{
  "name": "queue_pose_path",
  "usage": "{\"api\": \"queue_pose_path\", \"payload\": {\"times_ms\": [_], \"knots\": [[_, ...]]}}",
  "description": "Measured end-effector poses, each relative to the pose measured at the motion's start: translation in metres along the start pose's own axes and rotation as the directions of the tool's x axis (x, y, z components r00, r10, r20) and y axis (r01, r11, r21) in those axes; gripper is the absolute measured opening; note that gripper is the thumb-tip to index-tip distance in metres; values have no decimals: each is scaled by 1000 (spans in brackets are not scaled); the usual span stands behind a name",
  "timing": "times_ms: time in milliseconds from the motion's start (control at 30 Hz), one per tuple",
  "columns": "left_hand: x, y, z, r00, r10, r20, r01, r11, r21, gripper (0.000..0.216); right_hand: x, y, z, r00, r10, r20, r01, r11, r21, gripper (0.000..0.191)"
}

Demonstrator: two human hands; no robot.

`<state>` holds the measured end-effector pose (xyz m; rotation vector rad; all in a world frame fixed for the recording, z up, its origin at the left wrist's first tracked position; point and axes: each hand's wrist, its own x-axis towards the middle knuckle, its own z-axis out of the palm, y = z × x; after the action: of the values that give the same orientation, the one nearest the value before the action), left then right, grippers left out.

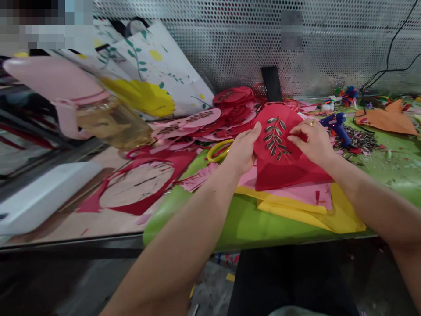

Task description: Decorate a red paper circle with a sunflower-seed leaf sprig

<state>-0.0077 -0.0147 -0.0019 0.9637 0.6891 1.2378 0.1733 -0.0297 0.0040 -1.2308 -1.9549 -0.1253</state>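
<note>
The work in hand looks like dressing a red paper piece [279, 162] with a leaf sprig of seeds [275, 137], stuck on in pairs along a stem line. The piece is held tilted up above a stack of pink sheet [296, 193] and yellow sheet [342, 217] on the green-covered counter [197, 215].

The left hand [243, 149] grips the piece at its 9 o'clock edge. The thumb lies on the front face and the other fingers are hidden behind the paper. The right hand [312, 140] comes in from 3 o'clock with its fingers curled and their tips on the red face, just beside the right-hand row of seeds. I cannot tell whether those fingers pinch a seed or only press the paper. The sprig sits between the two hands, closer to the right fingertips.

By my judgement, working on from here calls for a steady left grip, so the paper does not flex. It also calls for a light, exact touch from the right fingertips, so that seeds already set are not knocked askew.

A blue glue gun [337, 127] lies at 2 o'clock from the piece, near the right hand, with a pile of loose seeds [360, 141] just beyond it. A yellow ring [219, 150] lies at 9 o'clock, beside the left wrist. Finished red and pink discs [233, 95] are heaped at 11 o'clock. A dark phone [271, 83] leans on the perforated wall at 12 o'clock.
</note>
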Motion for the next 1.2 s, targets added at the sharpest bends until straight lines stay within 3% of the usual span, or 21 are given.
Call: {"api": "queue_pose_path", "payload": {"times_ms": [167, 400, 600, 833, 933, 1067, 1200], "knots": [[-5, 1, 6, 1000, -17, -17, 17, 999, 39, 21, -1, -6, 2, 998, 33, 55, -26, 992, -122, 13], [-8, 2, 7, 999, -39, -14, 40, 997, 64, 22, -2, -6, 6, 999, 5, 41, -1, 997, -76, 9], [-3, 1, 3, 999, -7, -34, 8, 1000, 28, 19, 3, 7, 0, 991, 126, -45, -122, 989, 89, 8], [-1, 4, 3, 992, 3, -129, -1, 1000, 12, 19, 9, 21, -3, 922, 300, -243, -213, 920, 330, 12], [-1, 3, 2, 992, 6, -124, -4, 1000, 15, 19, 7, 17, -2, 937, 269, -223, -197, 934, 299, 11], [-3, 1, 2, 998, -14, -63, 17, 999, 43, 20, 3, 10, -1, 982, 102, -159, -71, 980, 187, 14], [-8, 2, 3, 991, -137, -10, 137, 983, 119, 15, 3, 9, -5, 971, 1, -239, 36, 989, 147, 14]]}}
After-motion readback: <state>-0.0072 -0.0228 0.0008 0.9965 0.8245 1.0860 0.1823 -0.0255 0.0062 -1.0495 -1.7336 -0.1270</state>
